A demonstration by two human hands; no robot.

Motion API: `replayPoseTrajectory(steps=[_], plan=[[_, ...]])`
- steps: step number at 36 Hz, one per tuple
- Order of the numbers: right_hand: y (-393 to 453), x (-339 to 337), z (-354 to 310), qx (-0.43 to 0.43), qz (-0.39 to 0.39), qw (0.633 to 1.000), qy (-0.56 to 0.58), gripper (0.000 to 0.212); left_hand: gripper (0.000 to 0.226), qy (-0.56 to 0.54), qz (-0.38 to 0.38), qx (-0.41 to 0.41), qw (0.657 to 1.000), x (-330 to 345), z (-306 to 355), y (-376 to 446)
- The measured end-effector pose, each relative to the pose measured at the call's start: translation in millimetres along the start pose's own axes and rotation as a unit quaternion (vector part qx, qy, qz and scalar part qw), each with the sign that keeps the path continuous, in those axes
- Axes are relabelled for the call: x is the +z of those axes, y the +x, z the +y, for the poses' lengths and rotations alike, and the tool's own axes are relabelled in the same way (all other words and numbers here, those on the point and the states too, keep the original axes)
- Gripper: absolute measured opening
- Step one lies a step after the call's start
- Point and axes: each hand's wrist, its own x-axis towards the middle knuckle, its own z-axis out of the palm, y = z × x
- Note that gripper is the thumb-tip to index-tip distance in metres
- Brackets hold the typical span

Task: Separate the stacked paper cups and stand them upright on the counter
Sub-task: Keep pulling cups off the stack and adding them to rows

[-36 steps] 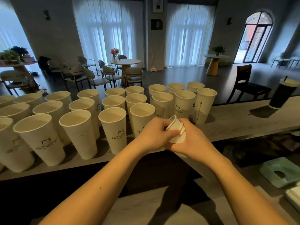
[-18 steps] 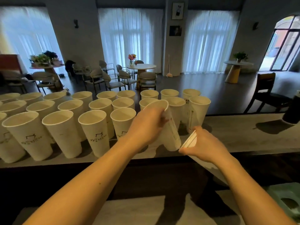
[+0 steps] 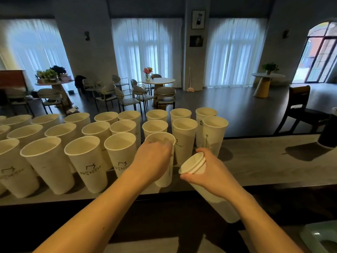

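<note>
The left hand [image 3: 153, 161] grips one tall white paper cup [image 3: 161, 157] upright, the right hand [image 3: 215, 172] clasps the nested cup stack [image 3: 193, 166] — a careless set-down could topple crowded neighbours.

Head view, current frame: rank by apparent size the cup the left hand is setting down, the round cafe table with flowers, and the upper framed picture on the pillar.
1. Cup in the left hand: largest, though nearness to the camera inflates it.
2. Round cafe table.
3. Framed picture: smallest as seen.
The table and the picture are far off, so true sizes differ.
</note>
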Motion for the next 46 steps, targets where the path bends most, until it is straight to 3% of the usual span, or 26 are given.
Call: replayPoseTrajectory(steps=[7, 11, 14, 17, 20, 24, 32, 36, 40, 42, 46], plan=[[-4.6, -3.1, -1.9, 0.008, 0.018, 1.0, 0.021, 0.107, 0.03, -0.027, 0.044, -0.015, 0.999, -7.2, -2.1, 2.2], [-8.5, -8.8, -4.1, 0.01, 0.024, 1.0, 0.017, 0.109, 0.031, -0.051, 0.111, -0.013, 0.992, -23.9, 3.5, 2.8], [-11.5, -14.3, -6.5, -0.004, 0.034, 0.999, 0.026, 0.107, 0.028, -0.163, 0.127, -0.024, 0.978, -39.9, 20.4, -1.8], [-15.1, -18.7, -10.7, -0.034, 0.043, 0.997, 0.048, 0.099, 0.036, -0.348, 0.0, -0.038, 0.937, -52.4, 41.7, -4.3], [-18.0, -19.9, -12.9, -0.052, 0.033, 0.997, 0.045, 0.095, 0.032, -0.399, -0.157, -0.012, 0.903, -54.1, 56.6, -2.1], [-22.5, -21.6, -12.8, -0.063, 0.026, 0.997, 0.025, 0.099, 0.026, -0.433, -0.202, 0.012, 0.878, -50.4, 64.0, -2.1], [-25.1, -21.7, -3.4, -0.053, 0.046, 0.998, 0.01, 0.104, 0.033, -0.437, -0.18, -0.013, 0.881, -40.7, 71.2, -0.4], [-27.2, -27.1, 0.0, -0.049, 0.045, 0.998, 0.014, 0.102, 0.026, -0.424, -0.169, -0.01, 0.89, -39.7, 76.4, 2.7], [-28.8, -31.9, 3.3, -0.042, 0.061, 0.997, 0.009, 0.092, 0.016, -0.434, -0.104, -0.038, 0.894, -40.2, 75.3, 11.2], [-27.7, -35.5, 9.0, -0.029, 0.067, 0.997, -0.003, 0.089, 0.013, -0.403, -0.057, -0.032, 0.913, -44.2, 72.4, 17.2], [-25.6, -47.2, 25.6, 0.015, 0.079, 0.995, -0.061, 0.102, 0.029, -0.353, 0.023, -0.038, 0.934, -55.8, 64.5, 27.0]])
